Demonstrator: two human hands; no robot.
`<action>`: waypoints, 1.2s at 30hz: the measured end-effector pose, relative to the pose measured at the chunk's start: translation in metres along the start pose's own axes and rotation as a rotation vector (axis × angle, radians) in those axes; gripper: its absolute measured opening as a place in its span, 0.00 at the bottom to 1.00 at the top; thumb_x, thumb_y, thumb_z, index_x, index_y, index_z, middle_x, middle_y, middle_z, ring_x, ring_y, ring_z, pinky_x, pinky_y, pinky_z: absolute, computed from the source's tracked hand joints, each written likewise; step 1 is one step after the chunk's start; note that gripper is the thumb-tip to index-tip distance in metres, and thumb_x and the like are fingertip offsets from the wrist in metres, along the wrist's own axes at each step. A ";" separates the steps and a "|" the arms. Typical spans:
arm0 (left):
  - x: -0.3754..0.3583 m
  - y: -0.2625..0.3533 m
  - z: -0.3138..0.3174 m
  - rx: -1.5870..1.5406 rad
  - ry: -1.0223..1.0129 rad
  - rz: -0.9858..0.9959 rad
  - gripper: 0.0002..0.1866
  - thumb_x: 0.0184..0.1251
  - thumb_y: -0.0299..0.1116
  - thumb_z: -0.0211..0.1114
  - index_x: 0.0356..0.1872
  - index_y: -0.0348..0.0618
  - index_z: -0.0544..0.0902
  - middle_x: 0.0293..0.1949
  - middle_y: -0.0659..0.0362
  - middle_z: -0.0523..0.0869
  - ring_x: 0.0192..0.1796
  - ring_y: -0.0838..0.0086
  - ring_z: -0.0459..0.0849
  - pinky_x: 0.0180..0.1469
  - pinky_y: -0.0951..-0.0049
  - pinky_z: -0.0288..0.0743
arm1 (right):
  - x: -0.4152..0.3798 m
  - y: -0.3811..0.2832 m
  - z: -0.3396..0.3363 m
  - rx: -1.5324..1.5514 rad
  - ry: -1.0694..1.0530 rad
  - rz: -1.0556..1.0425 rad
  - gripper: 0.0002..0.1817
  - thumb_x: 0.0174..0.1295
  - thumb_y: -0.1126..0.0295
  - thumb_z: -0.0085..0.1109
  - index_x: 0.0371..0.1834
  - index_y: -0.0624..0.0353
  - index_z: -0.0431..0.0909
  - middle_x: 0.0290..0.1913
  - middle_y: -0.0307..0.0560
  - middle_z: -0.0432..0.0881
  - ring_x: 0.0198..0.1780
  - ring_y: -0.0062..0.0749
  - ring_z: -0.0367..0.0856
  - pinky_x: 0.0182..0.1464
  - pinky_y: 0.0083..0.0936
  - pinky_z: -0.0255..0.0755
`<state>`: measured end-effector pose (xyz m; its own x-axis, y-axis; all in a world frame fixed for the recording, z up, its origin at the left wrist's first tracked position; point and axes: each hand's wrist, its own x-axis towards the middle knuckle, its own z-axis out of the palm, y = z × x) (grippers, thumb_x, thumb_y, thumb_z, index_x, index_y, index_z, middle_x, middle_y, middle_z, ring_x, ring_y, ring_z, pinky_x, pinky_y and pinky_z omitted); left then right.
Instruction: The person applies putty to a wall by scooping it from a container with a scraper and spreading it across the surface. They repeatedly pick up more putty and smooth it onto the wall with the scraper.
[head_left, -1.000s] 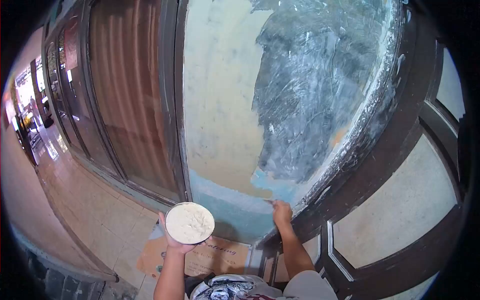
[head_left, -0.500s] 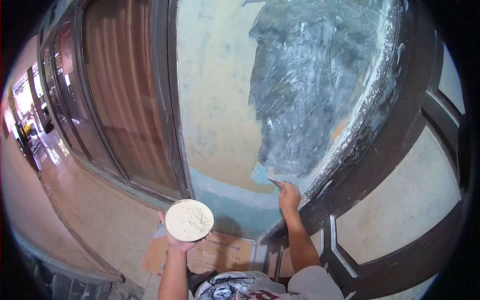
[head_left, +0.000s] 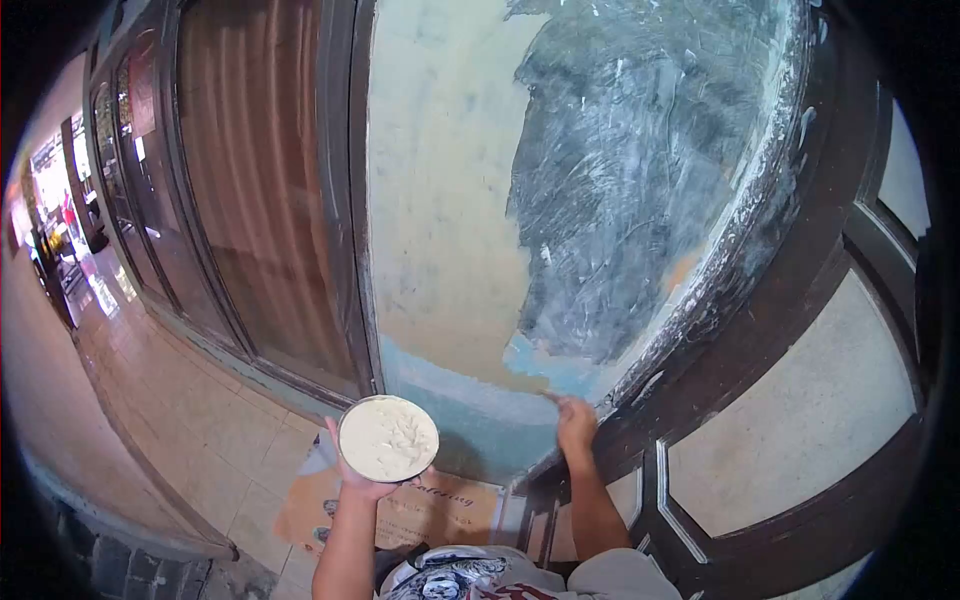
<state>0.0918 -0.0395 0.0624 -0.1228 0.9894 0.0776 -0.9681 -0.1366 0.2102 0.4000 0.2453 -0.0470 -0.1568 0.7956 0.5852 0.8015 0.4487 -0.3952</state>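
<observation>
My left hand (head_left: 372,486) is wrapped round the underside of a round bowl (head_left: 388,438) filled with cream-coloured paste, its surface uneven on the right side. My right hand (head_left: 576,425) is closed on a small thin tool (head_left: 548,395), probably a scraper, whose tip is at the lower wall. The wall (head_left: 440,220) is yellowish at the left, with a large grey smeared patch (head_left: 620,190) at the right and a blue-green band (head_left: 460,425) along the bottom.
A glazed window frame (head_left: 345,200) with a brown curtain (head_left: 255,180) stands at the left. Dark wood panelling with pale panels (head_left: 800,420) is at the right. A printed orange banner (head_left: 400,515) lies on the tiled floor (head_left: 215,440) below the wall.
My right hand and its tool have moved down the wall. The bowl in my left hand sits slightly further right in view, and the camera view has shifted slightly.
</observation>
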 end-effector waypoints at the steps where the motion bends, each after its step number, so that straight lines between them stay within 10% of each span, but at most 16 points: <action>1: 0.001 0.001 -0.003 -0.030 -0.092 -0.046 0.63 0.53 0.91 0.40 0.76 0.47 0.68 0.66 0.36 0.78 0.53 0.30 0.84 0.37 0.35 0.84 | -0.004 0.004 0.006 0.000 0.001 -0.002 0.07 0.62 0.73 0.63 0.41 0.55 0.87 0.40 0.54 0.86 0.46 0.58 0.82 0.47 0.51 0.77; 7: 0.004 -0.002 -0.001 -0.045 -0.068 -0.086 0.63 0.52 0.92 0.39 0.76 0.50 0.69 0.67 0.38 0.77 0.59 0.33 0.80 0.49 0.27 0.76 | 0.036 -0.024 -0.025 0.093 0.192 -0.102 0.06 0.61 0.75 0.62 0.39 0.54 0.87 0.39 0.48 0.87 0.45 0.56 0.82 0.47 0.49 0.77; 15: 0.005 -0.004 -0.006 -0.012 -0.095 -0.135 0.64 0.49 0.94 0.39 0.76 0.51 0.68 0.63 0.33 0.79 0.47 0.26 0.83 0.37 0.34 0.79 | -0.002 -0.003 0.017 -0.065 -0.074 -0.043 0.05 0.63 0.74 0.60 0.36 0.52 0.86 0.41 0.47 0.86 0.44 0.55 0.81 0.47 0.50 0.76; 20: 0.013 -0.011 0.012 0.002 -0.073 -0.137 0.63 0.49 0.93 0.40 0.75 0.52 0.68 0.64 0.35 0.78 0.47 0.24 0.84 0.30 0.37 0.82 | 0.057 -0.070 -0.071 0.079 0.147 -0.148 0.07 0.62 0.76 0.62 0.42 0.58 0.88 0.41 0.49 0.87 0.43 0.55 0.82 0.48 0.46 0.77; 26: 0.042 -0.014 0.043 0.165 -0.150 -0.107 0.62 0.52 0.93 0.36 0.74 0.51 0.69 0.64 0.38 0.80 0.47 0.26 0.85 0.32 0.42 0.85 | 0.069 -0.153 -0.154 0.588 -0.056 -0.608 0.17 0.50 0.84 0.61 0.43 0.60 0.89 0.42 0.49 0.89 0.48 0.47 0.85 0.55 0.37 0.78; 36: 0.061 -0.004 0.086 0.169 -0.197 -0.139 0.65 0.52 0.93 0.31 0.74 0.44 0.68 0.61 0.34 0.81 0.48 0.30 0.86 0.36 0.39 0.86 | 0.053 -0.210 -0.223 0.370 -0.229 -0.923 0.22 0.43 0.81 0.69 0.46 0.54 0.89 0.49 0.42 0.88 0.55 0.48 0.82 0.57 0.38 0.80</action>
<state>0.1072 0.0172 0.1499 0.0692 0.9728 0.2209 -0.9205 -0.0231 0.3901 0.3522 0.1027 0.2250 -0.7613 0.1170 0.6378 0.0896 0.9931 -0.0752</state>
